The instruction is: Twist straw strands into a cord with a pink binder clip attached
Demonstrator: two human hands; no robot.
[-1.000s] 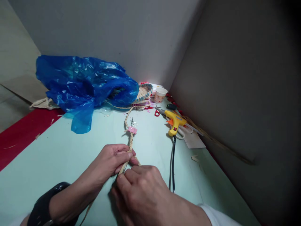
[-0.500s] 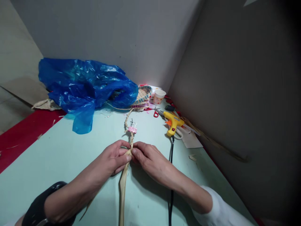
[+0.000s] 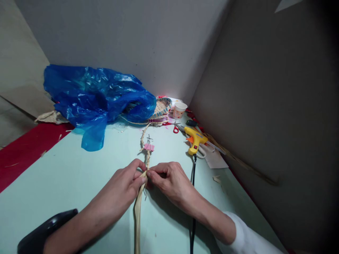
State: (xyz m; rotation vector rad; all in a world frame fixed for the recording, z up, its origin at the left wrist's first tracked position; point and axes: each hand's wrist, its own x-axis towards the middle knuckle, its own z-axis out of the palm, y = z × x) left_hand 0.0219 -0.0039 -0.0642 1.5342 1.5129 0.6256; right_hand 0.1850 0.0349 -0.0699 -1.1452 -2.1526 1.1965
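A braided cord of dry plant fibre [image 3: 148, 157] runs down the middle of the table, gripped by a pink binder clip [image 3: 149, 146]. Below the clip, my left hand [image 3: 134, 180] is closed, its thumb and fingers pinching the lower end of the braid and a flat straw-coloured strip [image 3: 138, 208]. That strip hangs from the braid toward the near edge. From the other side, my right hand [image 3: 169, 178] pinches the braid at the same spot with thumb and forefinger. The fingertips partly hide the fibre between them.
A crumpled blue plastic bag [image 3: 97, 91] covers the back left. Behind lie a woven basket [image 3: 162, 106], a paper cup [image 3: 179, 110] and red-handled scissors [image 3: 175, 128]. To the right rests a yellow glue gun [image 3: 195, 139], its black cord [image 3: 194, 190] trailing past my right forearm.
Both hands have stayed at the braid's end. My right hand's knuckles have lifted and its fingers are more bent. The left forearm has shifted slightly downward. The clip has hardly moved.
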